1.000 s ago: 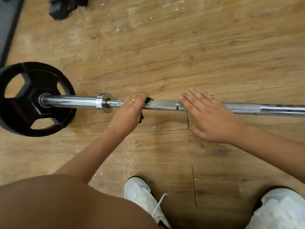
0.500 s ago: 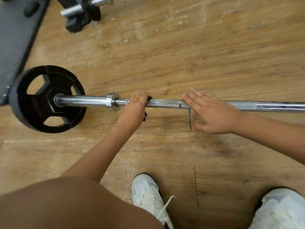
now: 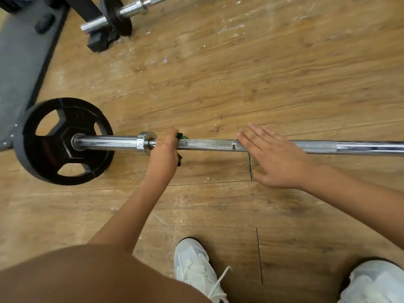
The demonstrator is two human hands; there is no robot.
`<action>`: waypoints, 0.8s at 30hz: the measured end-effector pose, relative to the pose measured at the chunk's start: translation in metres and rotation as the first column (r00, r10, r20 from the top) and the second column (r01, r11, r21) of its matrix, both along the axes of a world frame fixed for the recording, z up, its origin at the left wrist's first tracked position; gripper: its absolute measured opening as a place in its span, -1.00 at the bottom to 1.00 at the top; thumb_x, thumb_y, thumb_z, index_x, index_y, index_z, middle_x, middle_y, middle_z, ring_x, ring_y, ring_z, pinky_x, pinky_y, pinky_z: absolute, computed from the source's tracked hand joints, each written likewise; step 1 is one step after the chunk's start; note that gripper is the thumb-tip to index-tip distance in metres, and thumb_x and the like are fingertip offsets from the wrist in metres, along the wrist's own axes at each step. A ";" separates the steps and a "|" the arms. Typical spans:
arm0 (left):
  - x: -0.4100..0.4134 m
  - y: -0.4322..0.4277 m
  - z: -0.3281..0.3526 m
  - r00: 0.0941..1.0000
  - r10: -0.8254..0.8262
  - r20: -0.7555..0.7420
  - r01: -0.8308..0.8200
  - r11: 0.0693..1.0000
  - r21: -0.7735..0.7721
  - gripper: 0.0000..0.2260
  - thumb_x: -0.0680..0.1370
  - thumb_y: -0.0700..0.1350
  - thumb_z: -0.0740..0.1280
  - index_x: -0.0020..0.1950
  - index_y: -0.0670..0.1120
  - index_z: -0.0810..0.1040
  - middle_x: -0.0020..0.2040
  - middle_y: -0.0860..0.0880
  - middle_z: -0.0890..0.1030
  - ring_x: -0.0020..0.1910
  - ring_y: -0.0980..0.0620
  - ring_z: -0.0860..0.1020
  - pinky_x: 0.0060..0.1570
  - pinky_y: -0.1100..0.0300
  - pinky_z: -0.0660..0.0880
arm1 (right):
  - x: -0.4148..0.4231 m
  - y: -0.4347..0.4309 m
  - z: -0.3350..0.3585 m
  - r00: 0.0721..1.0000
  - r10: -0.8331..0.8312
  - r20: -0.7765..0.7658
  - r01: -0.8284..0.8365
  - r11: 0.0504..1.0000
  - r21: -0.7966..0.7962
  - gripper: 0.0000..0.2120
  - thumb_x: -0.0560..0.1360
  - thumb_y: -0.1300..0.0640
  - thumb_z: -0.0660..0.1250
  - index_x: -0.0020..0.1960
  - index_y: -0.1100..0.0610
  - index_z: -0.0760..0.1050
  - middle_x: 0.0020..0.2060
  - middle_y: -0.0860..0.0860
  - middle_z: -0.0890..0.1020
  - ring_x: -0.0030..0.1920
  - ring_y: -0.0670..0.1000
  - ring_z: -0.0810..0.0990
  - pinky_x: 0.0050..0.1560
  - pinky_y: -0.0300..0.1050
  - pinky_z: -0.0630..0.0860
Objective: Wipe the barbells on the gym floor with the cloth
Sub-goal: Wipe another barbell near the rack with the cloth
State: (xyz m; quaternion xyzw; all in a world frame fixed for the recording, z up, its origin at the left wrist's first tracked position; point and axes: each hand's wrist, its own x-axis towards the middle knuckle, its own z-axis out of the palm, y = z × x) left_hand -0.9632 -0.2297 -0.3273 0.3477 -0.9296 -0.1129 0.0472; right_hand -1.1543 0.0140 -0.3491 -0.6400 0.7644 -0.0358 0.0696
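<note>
A chrome barbell (image 3: 209,144) lies across the wooden floor, with a black weight plate (image 3: 63,141) on its left end. My left hand (image 3: 165,152) is wrapped around the bar just right of the collar, shut on a dark green cloth (image 3: 181,136) that peeks out beside my fingers. My right hand (image 3: 275,160) lies flat and open on the knurled part of the bar, fingers spread and pointing up-left.
A second barbell (image 3: 122,13) with a small black plate rests on a black stand at the top left. A grey mat (image 3: 19,62) runs along the left edge. My two white shoes (image 3: 194,267) stand near the bottom.
My left hand with the cloth has slid left along the bar toward the collar. The view has shifted, bringing the second barbell and mat into sight. My right hand stays flat on the bar.
</note>
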 end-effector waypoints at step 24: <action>-0.013 -0.005 -0.006 0.975 -0.216 -0.044 0.215 0.976 -0.033 -0.50 0.45 -0.48 0.26 0.37 -0.19 0.44 0.21 -0.18 0.56 0.16 -0.18 0.51 0.07 0.02 0.48 | -0.020 -0.012 0.003 0.999 0.023 -0.044 -0.020 0.997 0.071 -0.11 0.43 -0.19 0.06 0.63 0.20 -0.10 0.61 0.13 0.10 0.62 0.09 -0.07 0.59 0.04 -0.06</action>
